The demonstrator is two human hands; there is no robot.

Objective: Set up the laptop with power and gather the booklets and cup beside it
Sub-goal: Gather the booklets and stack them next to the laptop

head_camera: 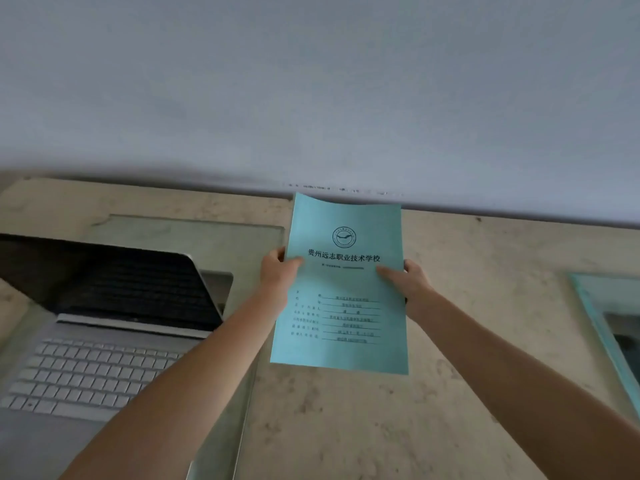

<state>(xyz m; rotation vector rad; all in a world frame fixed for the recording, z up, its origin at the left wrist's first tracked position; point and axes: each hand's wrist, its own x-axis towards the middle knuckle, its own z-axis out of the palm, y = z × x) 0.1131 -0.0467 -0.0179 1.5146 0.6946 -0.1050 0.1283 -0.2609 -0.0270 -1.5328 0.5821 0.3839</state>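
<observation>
Pale wall behind, mottled beige desk below. Open laptop at left on a glass sheet, screen dark; no power cable or cup visible, so probably both not done yet. Blue booklet held above the desk just right of the laptop, left hand and right hand each pinching a side edge. More blue paper at far right, maybe another booklet to collect. Nothing blocking the spot below.

Laptop cut off (left edge); booklet small print illegible.
</observation>
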